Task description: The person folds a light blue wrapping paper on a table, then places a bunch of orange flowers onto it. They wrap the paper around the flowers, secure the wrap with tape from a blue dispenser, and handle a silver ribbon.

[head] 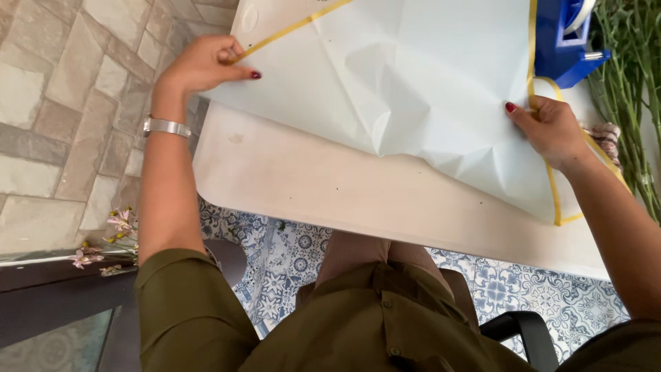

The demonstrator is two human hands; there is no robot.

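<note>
Large sheet of pale, glossy wrapping paper (413, 89), yellow-bordered, creased into soft ridges and shallow folds, spread across a cream table (296, 186) with rounded edge and a few dark specks. Left hand (203, 63) at the sheet's left edge, fingers curled and pinched together on the yellow border; thumb with dark red nail stretched flat over the paper. Silver watch (165, 126) on that wrist. Right hand (551, 131) at the sheet's right edge, fingers closed around the yellow border, red-nailed thumb pressed on top of the paper. Sheet stretched between both hands, lower corner hanging toward the table's near edge. Blue plastic tape dispenser (561, 41) just beyond the right hand, partly on the paper's far corner. Green stems (630, 96) in a bundle at the table's right side, near the right wrist. Olive shirt sleeves below. Patterned blue-and-white floor tiles (289, 262) under the table; grey stone paving (69, 103) to the left, small pink flowers (117, 227) beside a dark ledge.
</note>
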